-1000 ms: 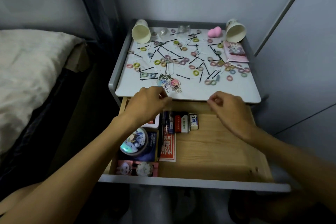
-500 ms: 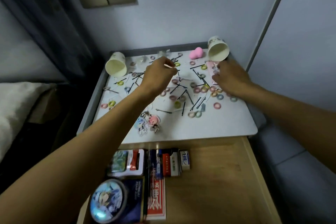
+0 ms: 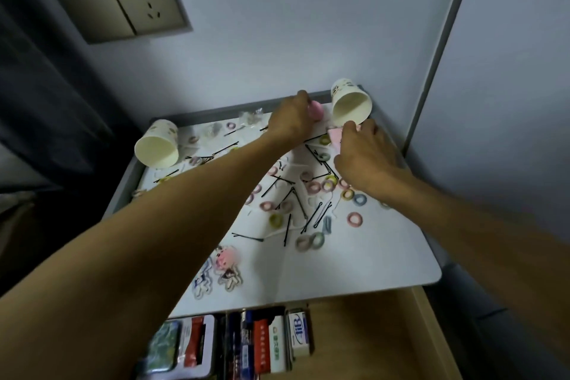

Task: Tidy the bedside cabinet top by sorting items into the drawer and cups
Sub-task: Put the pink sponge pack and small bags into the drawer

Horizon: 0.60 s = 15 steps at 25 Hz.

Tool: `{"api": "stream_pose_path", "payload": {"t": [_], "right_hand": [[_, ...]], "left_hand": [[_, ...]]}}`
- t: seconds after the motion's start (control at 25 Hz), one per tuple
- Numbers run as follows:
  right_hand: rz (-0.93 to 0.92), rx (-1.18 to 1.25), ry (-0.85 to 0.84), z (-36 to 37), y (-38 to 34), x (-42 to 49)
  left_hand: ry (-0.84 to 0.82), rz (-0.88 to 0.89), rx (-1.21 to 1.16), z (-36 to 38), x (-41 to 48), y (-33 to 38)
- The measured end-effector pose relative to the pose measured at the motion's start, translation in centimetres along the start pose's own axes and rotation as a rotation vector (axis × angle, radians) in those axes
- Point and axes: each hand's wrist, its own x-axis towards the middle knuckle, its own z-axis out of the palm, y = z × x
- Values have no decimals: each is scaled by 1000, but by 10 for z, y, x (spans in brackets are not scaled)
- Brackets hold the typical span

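The white cabinet top (image 3: 354,265) is strewn with several small hair ties (image 3: 354,219), black hairpins (image 3: 246,236) and cartoon charms (image 3: 226,265). Two paper cups lie on their sides: one at the back left (image 3: 157,145), one at the back right (image 3: 351,105). My left hand (image 3: 290,120) reaches to the back edge and curls round a pink sponge (image 3: 316,109). My right hand (image 3: 364,154) pinches a pink packet (image 3: 334,136) just below the right cup. The wooden drawer (image 3: 370,339) stands open at the bottom.
Small boxes, an eraser (image 3: 297,333) and a tin (image 3: 163,345) line the drawer's left side. Clear wrapped items (image 3: 251,116) lie at the back of the top. A wall socket (image 3: 135,0) sits above left. A grey wall panel (image 3: 493,102) borders the right.
The view has tilted up and closer. My left hand moved from the middle hairpins to the pink sponge at the back. My right hand shifted slightly toward the right cup, lifting the pink packet's corner.
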Motion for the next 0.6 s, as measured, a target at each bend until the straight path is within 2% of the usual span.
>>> {"api": "stream_pose_path", "payload": {"t": [0.2,0.36,0.52,0.6], "right_hand": [[29,83,53,7,-6,6],[34,92,173,3,0,11],[131,143,137,2,5,13],[129,216,109,-2,7,11]], "left_hand": [[7,-78,-41,9,11,-3],[26,-103,-122,6,9,6],[135,-215,-379,-14,-16,7],[143,-294,-640,-31,-47,2]]}}
